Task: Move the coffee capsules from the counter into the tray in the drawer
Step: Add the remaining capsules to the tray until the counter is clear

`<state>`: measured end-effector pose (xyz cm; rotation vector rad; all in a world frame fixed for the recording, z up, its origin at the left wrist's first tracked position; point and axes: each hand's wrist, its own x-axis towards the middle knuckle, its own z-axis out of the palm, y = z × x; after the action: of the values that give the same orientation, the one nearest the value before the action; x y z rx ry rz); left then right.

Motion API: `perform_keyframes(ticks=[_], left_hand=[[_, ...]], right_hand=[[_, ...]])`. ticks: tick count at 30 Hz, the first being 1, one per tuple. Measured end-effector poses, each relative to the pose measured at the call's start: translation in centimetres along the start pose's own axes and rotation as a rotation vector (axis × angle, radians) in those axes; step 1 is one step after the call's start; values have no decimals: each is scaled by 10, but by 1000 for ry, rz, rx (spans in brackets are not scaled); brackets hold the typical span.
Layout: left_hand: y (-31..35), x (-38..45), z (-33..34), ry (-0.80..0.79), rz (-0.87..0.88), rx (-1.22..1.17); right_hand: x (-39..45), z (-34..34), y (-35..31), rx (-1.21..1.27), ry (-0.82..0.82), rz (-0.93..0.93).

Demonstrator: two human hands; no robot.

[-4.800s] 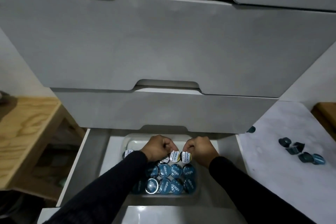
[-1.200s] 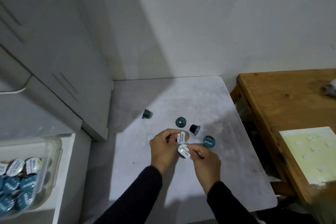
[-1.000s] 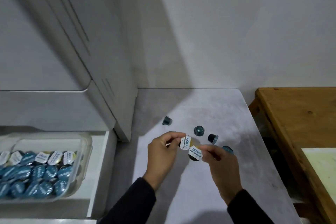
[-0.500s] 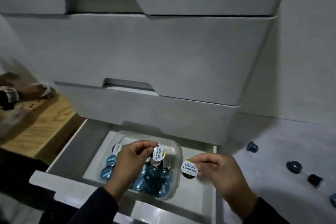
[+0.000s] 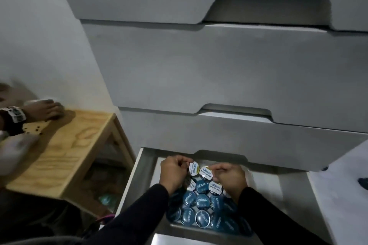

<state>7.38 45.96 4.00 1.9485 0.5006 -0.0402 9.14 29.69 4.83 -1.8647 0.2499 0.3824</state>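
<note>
The bottom drawer stands open, and a clear plastic tray inside it holds several blue-lidded coffee capsules plus a few white-lidded ones. My left hand pinches a white-lidded capsule over the tray's far end. My right hand pinches a second white-lidded capsule right beside it. Both capsules are held with their lids toward me, almost touching each other. One dark capsule shows at the right edge on the pale counter.
Closed grey drawers rise above the open one. A wooden table stands to the left, with another person's hand and wristwatch resting on it. A pale wall fills the upper left.
Both hands carried their white-lidded capsules from the counter to the drawer. Since half a second ago, the right hand moved left over the tray, so the two capsules now sit side by side.
</note>
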Motion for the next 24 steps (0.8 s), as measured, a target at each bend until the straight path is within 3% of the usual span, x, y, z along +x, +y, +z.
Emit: perform_keyframes(ticks=[12,24], left_hand=[[-10,13,4,-110,59,205],[-16,17,-5,-144,107,363]], right_hand=[[16,5,10,-108,69,43],[20,21,8,-140,-7,52]])
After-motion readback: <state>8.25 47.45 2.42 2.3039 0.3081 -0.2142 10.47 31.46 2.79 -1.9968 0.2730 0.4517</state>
